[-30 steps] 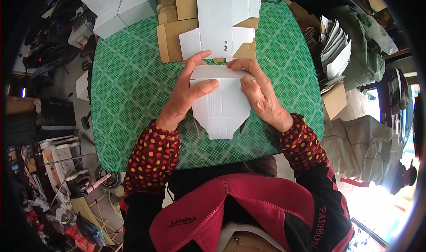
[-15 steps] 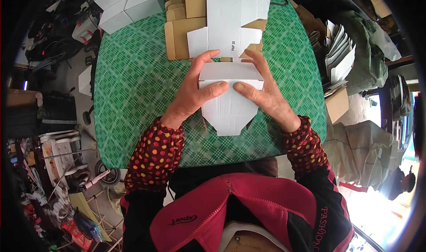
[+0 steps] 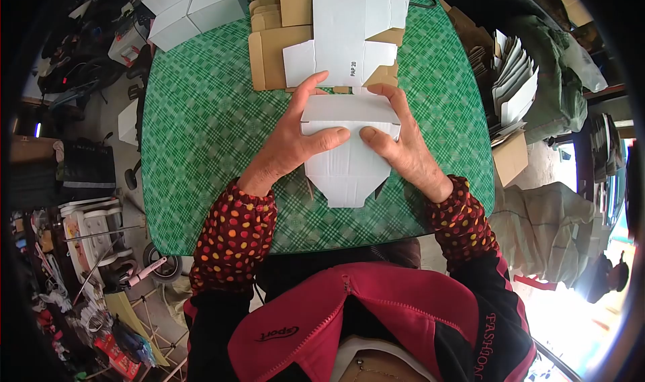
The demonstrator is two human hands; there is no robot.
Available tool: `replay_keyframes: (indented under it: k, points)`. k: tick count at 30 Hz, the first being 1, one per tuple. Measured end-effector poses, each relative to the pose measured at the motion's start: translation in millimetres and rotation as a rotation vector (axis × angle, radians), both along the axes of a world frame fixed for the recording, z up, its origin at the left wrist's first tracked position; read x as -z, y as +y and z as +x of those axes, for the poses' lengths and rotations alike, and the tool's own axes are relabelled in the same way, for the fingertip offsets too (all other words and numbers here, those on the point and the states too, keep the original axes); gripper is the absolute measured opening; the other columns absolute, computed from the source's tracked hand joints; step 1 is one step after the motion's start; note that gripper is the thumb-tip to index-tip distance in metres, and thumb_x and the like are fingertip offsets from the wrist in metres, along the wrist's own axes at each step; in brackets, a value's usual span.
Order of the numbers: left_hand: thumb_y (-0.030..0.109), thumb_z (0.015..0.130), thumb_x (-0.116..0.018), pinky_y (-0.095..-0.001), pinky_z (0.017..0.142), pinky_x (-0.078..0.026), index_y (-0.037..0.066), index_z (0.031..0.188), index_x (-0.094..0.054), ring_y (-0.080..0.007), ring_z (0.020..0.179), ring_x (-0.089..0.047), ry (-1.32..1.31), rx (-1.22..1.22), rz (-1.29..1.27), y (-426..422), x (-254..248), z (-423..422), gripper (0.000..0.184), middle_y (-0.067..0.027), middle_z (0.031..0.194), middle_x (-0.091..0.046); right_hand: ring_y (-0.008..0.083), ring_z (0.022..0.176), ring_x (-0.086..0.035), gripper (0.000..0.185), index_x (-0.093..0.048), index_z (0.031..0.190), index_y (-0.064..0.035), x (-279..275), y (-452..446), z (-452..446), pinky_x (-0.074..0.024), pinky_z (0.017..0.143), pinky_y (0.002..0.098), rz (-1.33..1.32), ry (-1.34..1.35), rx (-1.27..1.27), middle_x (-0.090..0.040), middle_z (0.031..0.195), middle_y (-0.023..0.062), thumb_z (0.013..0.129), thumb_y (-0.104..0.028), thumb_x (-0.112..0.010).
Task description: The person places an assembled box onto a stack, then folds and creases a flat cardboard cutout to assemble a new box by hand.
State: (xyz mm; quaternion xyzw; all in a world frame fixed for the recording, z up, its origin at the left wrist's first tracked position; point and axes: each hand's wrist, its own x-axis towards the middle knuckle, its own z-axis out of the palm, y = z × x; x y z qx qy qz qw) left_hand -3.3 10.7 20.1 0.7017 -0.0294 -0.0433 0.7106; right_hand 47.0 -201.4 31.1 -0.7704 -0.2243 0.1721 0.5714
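A small white cardboard box (image 3: 348, 155), partly folded, stands over the table in front of me. Its near flap points toward me, and brown side flaps stick out beneath. My left hand (image 3: 289, 140) grips the left side, thumb pressed on the near face. On the right side my right hand (image 3: 406, 143) does the same, its thumb close to the other one. The index fingers reach over the far edge; the remaining fingers are mostly hidden behind the box. Just beyond lies a stack of flat box blanks (image 3: 336, 32), white and brown, the top one printed "PAP 20".
A green checked cloth covers the table (image 3: 201, 140). Finished-looking white boxes (image 3: 201, 12) sit at its far left. To the right, off the table, are a pile of cardboard sheets (image 3: 514, 83) and a pale sack (image 3: 547, 227). A white plastic item (image 3: 94, 234) stands at left.
Both hands keep their hold on the box. The thumbs have shifted slightly to the right, and the left index finger has risen a little. The box itself has barely moved.
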Motion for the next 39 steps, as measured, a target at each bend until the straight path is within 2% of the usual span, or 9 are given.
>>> replay_keyframes:
  k: [9,13,19,29,33,35,36,38,39]
  points:
    - [0.025,0.081,-0.076,-0.0437,0.103,-0.04,0.007,0.151,-0.032,-0.0296,0.121,-0.047,-0.018,0.013,0.013,0,-2,-2,0.085,-0.0201,0.137,-0.044,0.0377,0.11,-0.052,0.07,-0.037,0.138,-0.002,2,-1,1,-0.0464,0.092,0.0488,0.068,-0.016,-0.012,-0.048,0.125,0.0252,0.081,-0.035,-0.06]
    - [0.035,0.081,-0.066,-0.046,0.108,-0.032,0.009,0.154,-0.033,-0.0324,0.127,-0.044,-0.043,0.008,0.099,0,2,-1,0.084,-0.0195,0.139,-0.045,0.0394,0.111,-0.051,0.072,-0.034,0.14,-0.0024,-1,-1,2,-0.0453,0.093,0.0508,0.118,0.116,-0.013,-0.047,0.126,0.0268,0.08,-0.036,-0.058]
    - [0.037,0.087,-0.066,-0.0426,0.105,-0.039,0.0,0.151,-0.034,-0.0316,0.122,-0.048,-0.041,0.055,0.09,13,7,2,0.081,-0.0207,0.136,-0.047,0.0421,0.113,-0.05,0.076,-0.03,0.143,-0.0028,-1,-4,10,-0.0449,0.094,0.052,0.077,0.113,-0.038,-0.047,0.127,0.0284,0.081,-0.038,-0.057]
    - [0.038,0.09,-0.06,-0.0392,0.105,-0.038,-0.003,0.152,-0.034,-0.032,0.124,-0.049,0.06,0.476,0.278,36,-12,-5,0.078,-0.0198,0.144,-0.045,0.0414,0.117,-0.052,0.083,-0.027,0.147,-0.004,-11,1,6,-0.045,0.096,0.0497,0.036,0.215,-0.27,-0.049,0.13,0.0277,0.082,-0.047,-0.055]
    - [0.033,0.09,-0.055,-0.0365,0.101,-0.04,-0.004,0.151,-0.036,-0.0301,0.123,-0.05,-0.027,0.491,0.194,39,-10,-11,0.073,-0.0192,0.146,-0.045,0.0396,0.116,-0.054,0.085,-0.031,0.147,-0.0038,-18,14,2,-0.0461,0.097,0.0479,-0.027,0.229,-0.329,-0.051,0.13,0.0284,0.083,-0.051,-0.059]
    - [0.031,0.089,-0.054,-0.0357,0.1,-0.04,-0.004,0.149,-0.039,-0.0294,0.121,-0.051,-0.001,0.403,0.106,40,-9,-17,0.071,-0.0189,0.144,-0.048,0.0384,0.113,-0.057,0.081,-0.04,0.144,-0.0024,-18,18,13,-0.0473,0.096,0.0471,-0.127,-0.034,-0.349,-0.054,0.129,0.0268,0.088,-0.057,-0.057]
    - [0.028,0.088,-0.053,-0.0349,0.099,-0.041,-0.004,0.148,-0.041,-0.0287,0.119,-0.053,0.023,0.311,0.017,41,-8,-19,0.068,-0.0187,0.142,-0.05,0.0384,0.113,-0.057,0.081,-0.04,0.144,-0.0024,-26,20,13,-0.0473,0.096,0.0471,-0.119,-0.033,-0.342,-0.054,0.129,0.0268,0.088,-0.057,-0.057]
    - [0.025,0.087,-0.051,-0.0337,0.097,-0.042,-0.003,0.146,-0.045,-0.0277,0.115,-0.054,0.061,0.181,-0.102,46,-5,-20,0.065,-0.0183,0.138,-0.054,0.037,0.106,-0.061,0.073,-0.054,0.133,0.0034,-65,26,15,-0.0502,0.092,0.0441,0.2,-0.275,-0.081,-0.061,0.121,0.021,0.093,-0.058,-0.055]
    - [0.024,0.087,-0.05,-0.0333,0.096,-0.042,-0.003,0.145,-0.046,-0.0273,0.114,-0.055,0.074,0.142,-0.137,49,-2,-19,0.064,-0.0181,0.137,-0.055,0.0313,0.108,-0.06,0.055,-0.059,0.125,-0.0006,-81,26,21,-0.0489,0.093,0.0429,0.373,-0.264,-0.095,-0.064,0.118,0.0168,0.099,-0.048,-0.048]
